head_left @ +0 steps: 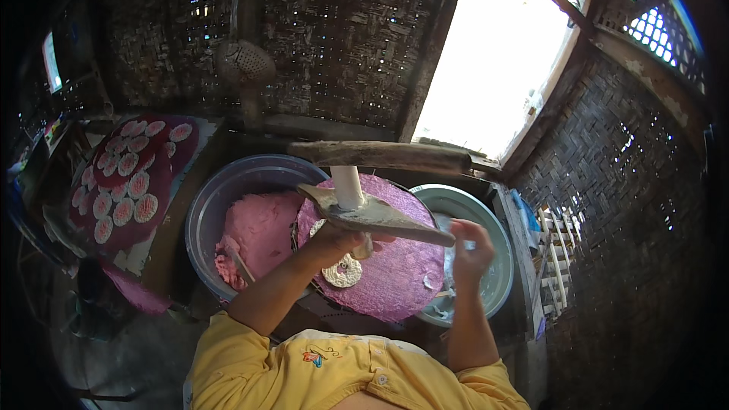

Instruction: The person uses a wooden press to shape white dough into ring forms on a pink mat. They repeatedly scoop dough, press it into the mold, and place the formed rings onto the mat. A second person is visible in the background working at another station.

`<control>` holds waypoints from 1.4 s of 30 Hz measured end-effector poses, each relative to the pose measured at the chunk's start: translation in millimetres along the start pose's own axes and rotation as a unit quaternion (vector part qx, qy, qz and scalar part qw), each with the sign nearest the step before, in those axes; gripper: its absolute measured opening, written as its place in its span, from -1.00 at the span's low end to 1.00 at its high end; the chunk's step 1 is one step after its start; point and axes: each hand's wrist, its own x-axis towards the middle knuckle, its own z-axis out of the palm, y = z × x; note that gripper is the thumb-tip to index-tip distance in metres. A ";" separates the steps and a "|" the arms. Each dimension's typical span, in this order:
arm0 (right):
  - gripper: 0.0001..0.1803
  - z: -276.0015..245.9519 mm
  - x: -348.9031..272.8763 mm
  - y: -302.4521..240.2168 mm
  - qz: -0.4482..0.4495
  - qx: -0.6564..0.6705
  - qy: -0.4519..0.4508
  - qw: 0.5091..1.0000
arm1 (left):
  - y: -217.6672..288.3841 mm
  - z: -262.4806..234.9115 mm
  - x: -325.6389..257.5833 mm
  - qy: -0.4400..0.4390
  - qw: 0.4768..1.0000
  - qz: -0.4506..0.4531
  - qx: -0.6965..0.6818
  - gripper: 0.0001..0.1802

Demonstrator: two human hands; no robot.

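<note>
My left hand (339, 240) is closed around the underside of a wooden press board (380, 220) with a pale upright tube (348, 187) through it. The board is tilted, its right end lower. By that end is my right hand (472, 254), fingers loosely bent and apart; whether they touch the wood is unclear. Below the press, a round tray covered in purple cloth (395, 277) bears a pale, lacy dough ring (343, 272). Another pale piece (317, 228) lies partly hidden behind my left hand.
Left of the tray, a blue-grey basin (199, 220) holds pink dough (262, 228) with a stick-like utensil (242, 266) in it. A green basin (501, 258) with cloudy liquid stands right. A wooden beam (380, 155) crosses behind. Several pink-white lacy rounds (139, 184) lie far left.
</note>
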 end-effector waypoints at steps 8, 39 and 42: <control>-0.49 -79.0 25.4 59.5 0.135 -0.250 -0.258 0.923 | 52.0 -48.7 25.6 0.072 0.918 0.086 0.381 -0.49; 0.13 114.7 90.8 59.0 0.469 0.307 -0.638 0.528 | 15.8 -211.4 136.5 -0.009 0.920 0.151 -0.362 -0.50; 0.25 118.6 94.6 58.2 0.455 0.236 -0.646 0.566 | -5.4 -224.9 132.1 0.040 0.917 0.175 -0.357 -0.40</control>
